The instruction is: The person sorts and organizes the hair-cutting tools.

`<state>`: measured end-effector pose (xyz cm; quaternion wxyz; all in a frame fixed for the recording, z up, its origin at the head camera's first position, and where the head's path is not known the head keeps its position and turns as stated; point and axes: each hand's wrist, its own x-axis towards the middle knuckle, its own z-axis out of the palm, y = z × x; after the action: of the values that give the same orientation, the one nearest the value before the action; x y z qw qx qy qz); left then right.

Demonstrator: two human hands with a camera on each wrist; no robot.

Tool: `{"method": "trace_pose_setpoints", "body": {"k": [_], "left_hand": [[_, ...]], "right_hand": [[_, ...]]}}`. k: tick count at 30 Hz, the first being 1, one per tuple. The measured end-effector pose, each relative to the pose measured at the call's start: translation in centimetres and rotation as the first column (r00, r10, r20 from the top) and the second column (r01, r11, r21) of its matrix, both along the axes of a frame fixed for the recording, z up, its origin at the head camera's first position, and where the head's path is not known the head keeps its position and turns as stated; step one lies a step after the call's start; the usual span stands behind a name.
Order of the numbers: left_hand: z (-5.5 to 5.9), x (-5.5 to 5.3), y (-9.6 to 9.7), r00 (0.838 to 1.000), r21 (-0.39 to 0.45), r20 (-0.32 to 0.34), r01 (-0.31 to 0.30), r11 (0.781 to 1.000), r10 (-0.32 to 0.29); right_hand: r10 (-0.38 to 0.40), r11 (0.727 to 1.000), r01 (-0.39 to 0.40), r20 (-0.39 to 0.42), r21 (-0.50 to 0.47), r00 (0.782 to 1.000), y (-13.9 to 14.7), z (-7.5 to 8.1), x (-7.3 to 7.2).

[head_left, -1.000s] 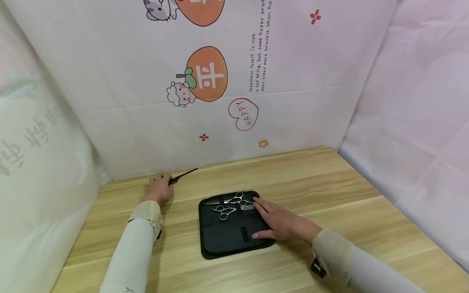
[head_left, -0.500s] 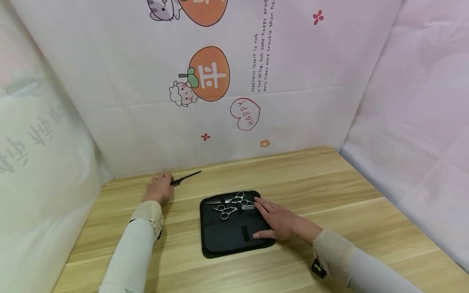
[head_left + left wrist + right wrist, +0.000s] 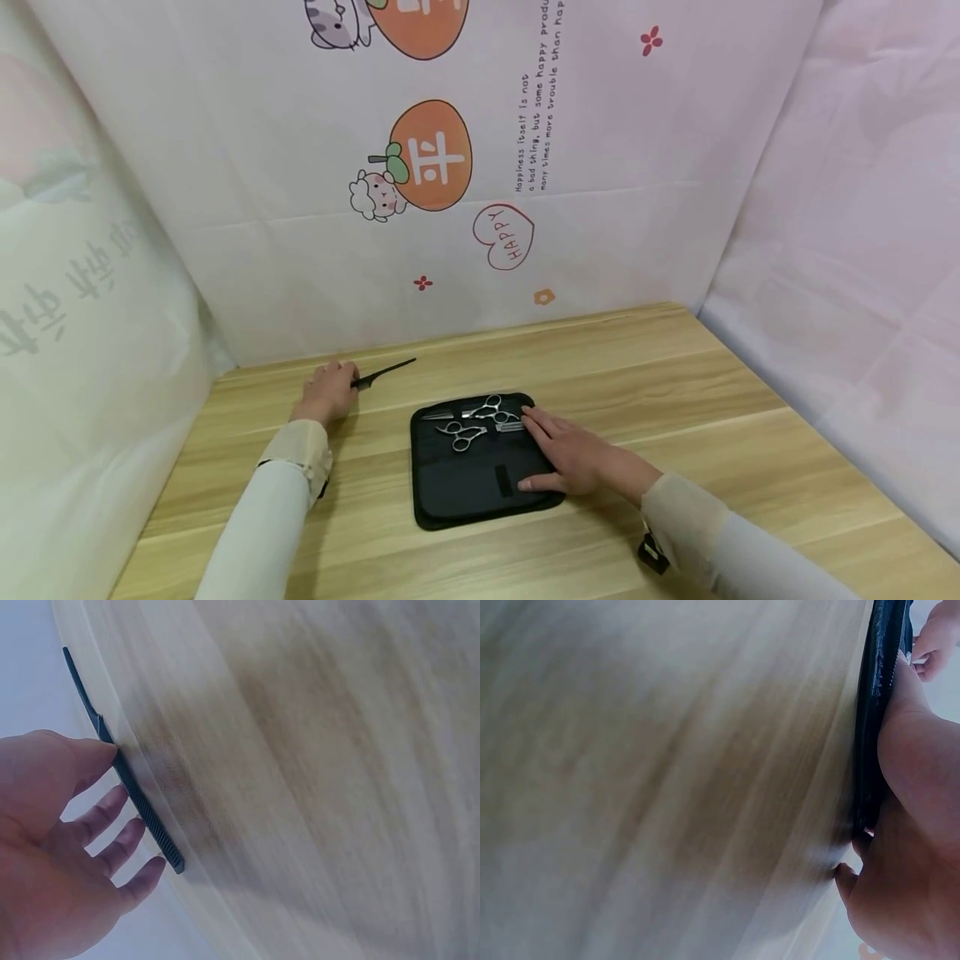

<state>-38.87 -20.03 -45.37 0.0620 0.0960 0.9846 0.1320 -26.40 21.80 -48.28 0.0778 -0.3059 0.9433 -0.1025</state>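
Observation:
My left hand (image 3: 330, 390) pinches a black tail comb (image 3: 363, 383) near the table's back left edge. In the left wrist view, the thumb and fingertips meet the comb (image 3: 135, 791) along its toothed part, and its thin tail sticks out past the thumb. A black zip case (image 3: 457, 483) lies flat and opened out at the middle of the table. Two silver hair scissors sit in it: one pair (image 3: 478, 412) at the top and another (image 3: 472, 433) just below. My right hand (image 3: 573, 454) rests on the case's right edge, thumb and fingers spread and fairly straight.
The wood-grain table (image 3: 645, 367) runs back to a white printed cloth (image 3: 300, 283). More cloth hangs at the left (image 3: 82, 400) and right sides. A black strap buckle (image 3: 652, 553) hangs under my right wrist.
My left hand has drawn the comb slightly nearer and to the right, away from the back edge. The right hand and the case stay in place; the head view shifts a little.

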Motion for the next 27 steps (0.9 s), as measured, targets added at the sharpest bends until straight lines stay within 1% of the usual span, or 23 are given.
{"method": "trace_pose_setpoints", "body": {"k": [5,7,11,14,17,19,20,23,27], "left_hand": [[0.0,0.4,0.0,1.0,-0.004,-0.001,0.013,1.0,-0.013],[0.1,0.6,0.1,1.0,-0.007,-0.001,0.021,1.0,-0.021],[0.3,1.0,0.3,1.0,0.002,0.001,0.028,1.0,-0.028],[-0.1,0.9,0.1,0.999,0.016,-0.006,0.035,0.999,-0.035],[-0.3,0.9,0.0,0.999,0.025,-0.001,0.042,0.999,-0.042],[-0.2,1.0,0.1,0.999,0.031,0.011,0.046,0.998,-0.047],[0.0,1.3,0.2,0.999,0.028,0.02,0.046,0.999,-0.047],[0.1,1.6,0.2,0.998,0.026,0.027,0.053,0.998,-0.053],[-0.1,1.5,0.2,0.998,0.013,0.021,0.066,0.998,-0.066]], "right_hand": [[-0.007,1.0,0.007,-0.005,0.02,1.0,0.0,-0.2,-0.1],[-0.014,0.999,0.014,0.014,0.029,1.0,-0.1,0.1,-0.1],[-0.017,0.999,0.017,0.009,0.039,1.0,-0.1,-0.1,-0.1],[-0.013,0.999,0.013,0.006,0.03,1.0,0.0,-0.2,-0.1],[-0.012,1.0,0.012,0.021,0.027,1.0,-0.2,0.2,0.1],[-0.014,1.0,0.014,0.023,0.028,1.0,-0.2,0.3,0.1],[-0.016,0.999,0.016,0.025,0.029,1.0,-0.2,0.3,0.2],[-0.019,1.0,0.018,0.017,0.022,1.0,-0.1,0.2,0.2],[-0.013,1.0,0.013,0.007,0.012,1.0,-0.1,0.0,0.1]]}}
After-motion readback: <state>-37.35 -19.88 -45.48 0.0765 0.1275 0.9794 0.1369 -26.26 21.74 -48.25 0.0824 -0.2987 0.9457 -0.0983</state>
